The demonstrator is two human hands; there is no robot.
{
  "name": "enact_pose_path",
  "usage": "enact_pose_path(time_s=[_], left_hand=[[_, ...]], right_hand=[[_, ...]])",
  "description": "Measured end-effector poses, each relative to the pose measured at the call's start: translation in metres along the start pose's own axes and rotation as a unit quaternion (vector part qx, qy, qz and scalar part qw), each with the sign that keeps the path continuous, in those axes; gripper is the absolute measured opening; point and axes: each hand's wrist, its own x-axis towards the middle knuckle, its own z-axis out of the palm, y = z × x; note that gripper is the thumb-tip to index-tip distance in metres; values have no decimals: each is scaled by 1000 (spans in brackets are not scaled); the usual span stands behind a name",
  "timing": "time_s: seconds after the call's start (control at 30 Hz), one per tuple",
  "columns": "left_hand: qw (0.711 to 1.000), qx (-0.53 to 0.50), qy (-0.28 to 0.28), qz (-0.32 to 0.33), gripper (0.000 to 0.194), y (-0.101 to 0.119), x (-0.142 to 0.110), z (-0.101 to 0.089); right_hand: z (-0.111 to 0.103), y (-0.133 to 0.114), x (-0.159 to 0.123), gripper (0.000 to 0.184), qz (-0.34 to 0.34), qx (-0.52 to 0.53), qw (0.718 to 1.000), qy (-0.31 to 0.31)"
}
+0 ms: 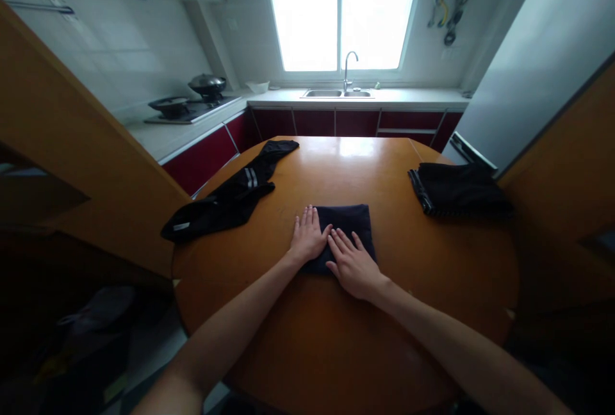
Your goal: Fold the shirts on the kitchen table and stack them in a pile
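Observation:
A dark navy folded cloth [348, 215], squarish and flat, lies on the wooden table [331, 338] in front of me; what kind of garment it is cannot be made out. My left hand [308, 234] rests flat on its left side, fingers stretched out. Across its lower right part lies my right hand [353, 262], palm down with the fingers spread. The two hands nearly meet at the left thumb. Both hands cover part of the cloth.
A black garment [230, 200] with pale stripes lies loosely along the table's left edge. At the right edge sits a stack of folded black clothes [461, 191]. Beyond the table are a sink [324, 93], a stove with pans [192, 111] and a fridge [538, 50].

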Motion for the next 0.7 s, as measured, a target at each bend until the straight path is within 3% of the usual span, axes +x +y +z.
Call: enact_pose_path(time_s=[0.13,0.23,0.33,0.43,0.5,0.63,0.7], left_hand=[[1000,-2,3,-1,77,1,-1,-1],[1000,1,2,-2,77,1,-1,-1],[1000,9,4,-2,76,1,-1,-3],[999,31,36,13,66,6,-1,-11],[995,43,69,59,61,12,-1,-16],[976,14,53,212,60,24,-3,-16],[973,-1,23,231,58,25,-3,-10]], right_hand=[[7,-10,-31,72,-12,18,1000,-18],[0,-20,-62,77,2,38,999,-21],[-20,-30,-74,63,15,87,996,-23],[-43,-23,-50,51,39,107,993,31],[-49,-7,-19,52,66,82,992,71],[-28,29,35,58,101,-3,992,72],[-11,40,48,57,87,-24,995,49]])
